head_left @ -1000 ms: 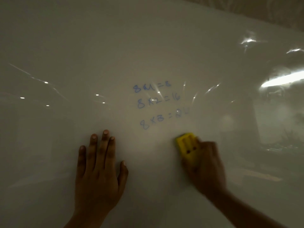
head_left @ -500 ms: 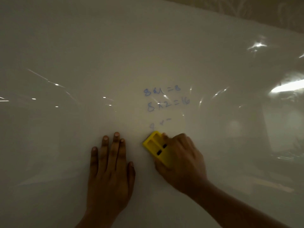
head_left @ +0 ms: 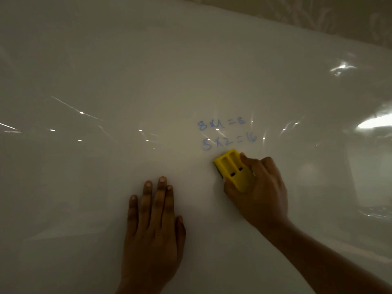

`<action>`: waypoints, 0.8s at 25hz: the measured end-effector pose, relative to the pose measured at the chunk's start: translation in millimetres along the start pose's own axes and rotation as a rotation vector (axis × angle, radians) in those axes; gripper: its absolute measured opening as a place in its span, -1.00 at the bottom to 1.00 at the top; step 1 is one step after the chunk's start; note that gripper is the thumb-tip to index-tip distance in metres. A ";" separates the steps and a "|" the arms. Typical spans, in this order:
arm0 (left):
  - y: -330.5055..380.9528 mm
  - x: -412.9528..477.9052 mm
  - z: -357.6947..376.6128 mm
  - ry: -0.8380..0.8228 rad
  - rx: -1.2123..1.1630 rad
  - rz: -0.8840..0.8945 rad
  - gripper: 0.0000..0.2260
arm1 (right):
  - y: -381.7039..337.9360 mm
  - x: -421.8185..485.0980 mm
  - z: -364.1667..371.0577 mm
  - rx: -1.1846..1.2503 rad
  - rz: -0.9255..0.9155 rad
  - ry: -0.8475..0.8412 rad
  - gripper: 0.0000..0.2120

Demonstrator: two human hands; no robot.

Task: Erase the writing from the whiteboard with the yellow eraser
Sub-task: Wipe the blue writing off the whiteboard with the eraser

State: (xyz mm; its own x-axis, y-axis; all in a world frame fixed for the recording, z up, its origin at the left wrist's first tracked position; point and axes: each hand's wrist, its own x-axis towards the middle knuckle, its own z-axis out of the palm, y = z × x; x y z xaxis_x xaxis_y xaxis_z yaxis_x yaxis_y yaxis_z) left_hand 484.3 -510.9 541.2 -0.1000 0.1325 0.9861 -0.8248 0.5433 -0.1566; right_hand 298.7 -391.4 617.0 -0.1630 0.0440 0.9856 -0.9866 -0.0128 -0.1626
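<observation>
A large glossy whiteboard (head_left: 106, 71) fills the view. Two lines of blue writing (head_left: 227, 132) sit right of centre: "8x1=8" above "8x2=16". My right hand (head_left: 261, 192) grips the yellow eraser (head_left: 232, 168) and presses it flat on the board, its upper corner just below the second line. My left hand (head_left: 152, 228) lies flat on the board, palm down, fingers nearly together, to the lower left of the eraser and holding nothing.
The board's top edge runs diagonally across the upper right, with a patterned wall (head_left: 318, 15) behind it. Bright light reflections (head_left: 373, 122) glare on the board's right side, smaller ones dot the left.
The third line "8x3=..." has been wiped off as the eraser swept left across it, then moved up and right to just under the second line. My left hand stayed flat.
</observation>
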 end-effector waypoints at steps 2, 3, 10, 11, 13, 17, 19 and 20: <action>0.3 0.7 0.6 0.008 0.011 -0.003 -0.47 | -11.5 4.2 5.9 0.063 0.064 0.053 -0.42; 0.2 0.1 0.9 0.014 0.011 -0.003 -0.47 | -19.9 0.2 8.6 0.053 0.005 0.032 -0.42; 2.4 1.0 4.2 0.068 0.033 -0.025 -0.49 | 46.0 -11.4 -22.9 -0.129 0.003 0.007 -0.50; 2.8 0.9 4.7 0.075 0.045 -0.031 -0.48 | 62.7 -2.6 -28.6 -0.133 0.153 0.060 -0.49; 2.6 3.0 6.0 0.081 0.063 -0.038 -0.48 | 81.4 24.4 -35.7 -0.080 0.407 0.153 -0.47; 4.4 4.7 8.9 0.066 0.082 -0.046 -0.47 | 43.9 63.3 -21.5 0.013 0.364 0.209 -0.49; 4.0 5.2 8.6 0.066 0.079 -0.044 -0.46 | 3.6 55.5 -4.7 0.088 0.140 0.165 -0.51; 3.5 5.6 7.8 0.066 0.074 -0.040 -0.46 | -14.2 46.1 1.8 0.111 0.041 0.115 -0.49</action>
State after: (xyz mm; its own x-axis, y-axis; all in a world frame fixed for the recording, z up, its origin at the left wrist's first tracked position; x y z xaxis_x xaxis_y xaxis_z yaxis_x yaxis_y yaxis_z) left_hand 476.5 -514.7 546.7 -0.0315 0.1674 0.9854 -0.8665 0.4869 -0.1104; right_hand 305.2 -391.0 664.9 -0.2090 0.1548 0.9656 -0.9734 -0.1273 -0.1903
